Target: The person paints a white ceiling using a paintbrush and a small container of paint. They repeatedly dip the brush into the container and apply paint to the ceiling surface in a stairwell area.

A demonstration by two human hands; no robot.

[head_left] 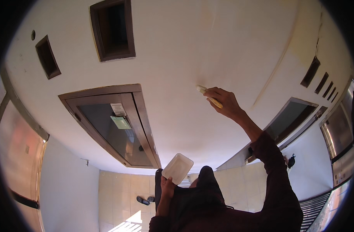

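My right hand (225,102) is raised to the white wall (177,73), its fingers closed round a paintbrush (215,103) with a yellowish handle. The whitish bristles at the brush's far end are at the wall, though I cannot tell whether they touch it. Low in front of my body, my left hand (168,186) grips a shallow white rectangular tub (178,168) by its near edge. The tub is tilted, and its inside looks white; how much paint it holds, if any, I cannot make out.
To the left is a brown-framed glass window (107,123) with papers on it. Above it, a dark square recess (113,31) opens in the wall. Another window (291,118) and several narrow slots stand to the right. Dark sandals (143,200) lie on the tiled floor (115,189).
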